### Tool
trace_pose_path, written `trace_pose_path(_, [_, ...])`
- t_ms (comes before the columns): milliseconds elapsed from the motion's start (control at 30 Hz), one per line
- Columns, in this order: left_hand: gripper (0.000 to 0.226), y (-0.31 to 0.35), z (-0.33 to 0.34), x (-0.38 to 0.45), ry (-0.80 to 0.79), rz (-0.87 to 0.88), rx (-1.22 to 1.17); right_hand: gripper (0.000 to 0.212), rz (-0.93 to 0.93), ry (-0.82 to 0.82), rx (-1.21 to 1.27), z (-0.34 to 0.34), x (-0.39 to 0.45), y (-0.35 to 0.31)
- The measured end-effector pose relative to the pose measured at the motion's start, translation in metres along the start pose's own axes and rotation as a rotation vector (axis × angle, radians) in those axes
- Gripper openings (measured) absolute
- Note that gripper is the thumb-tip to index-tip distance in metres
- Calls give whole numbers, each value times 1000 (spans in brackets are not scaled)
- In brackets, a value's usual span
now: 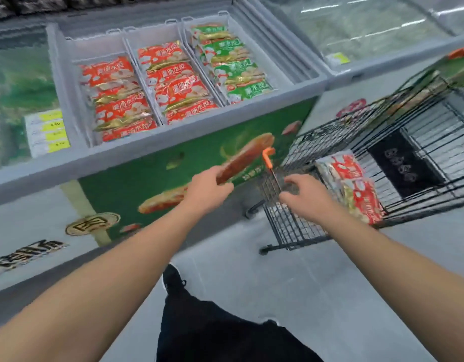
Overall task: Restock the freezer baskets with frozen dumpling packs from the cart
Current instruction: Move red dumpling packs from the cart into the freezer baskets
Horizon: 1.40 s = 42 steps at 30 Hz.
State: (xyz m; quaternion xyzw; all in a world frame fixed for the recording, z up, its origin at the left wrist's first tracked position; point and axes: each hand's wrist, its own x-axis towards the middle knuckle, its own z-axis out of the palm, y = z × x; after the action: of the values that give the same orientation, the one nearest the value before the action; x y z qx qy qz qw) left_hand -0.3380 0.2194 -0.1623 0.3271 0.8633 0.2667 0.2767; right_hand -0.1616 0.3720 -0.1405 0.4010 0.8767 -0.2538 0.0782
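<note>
Left hand pinches a red pack by its near end, edge-on below the freezer rim. Right hand hovers loosely spread, empty, over the cart. Packs there look crinkly, frost-slick, stiff inside; best taken flat across the middle.

Cart right of freezer

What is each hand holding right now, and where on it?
The left hand grips a red dumpling pack by its near end, seen edge-on. The right hand holds nothing; its fingers hang loosely curled over the cart rim.
</note>
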Motion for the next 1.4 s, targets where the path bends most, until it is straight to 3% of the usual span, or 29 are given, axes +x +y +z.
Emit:
trace_pose_path(200, [57,80,99,-30,-68,37,12,49,114,20,79,-27,-54,131])
trace_pose_path(467, [55,159,174,-5,-173,77,16,45,184,39,162,-58,-50,216])
trace_pose_path(1067, [56,238,294,137,-426,-25,7,46,317,-153,62,-89,85,346])
trace_pose_path(1400, [53,250,377,208,-373,-271,-23,50,196,-427,-13,-52,201,444])
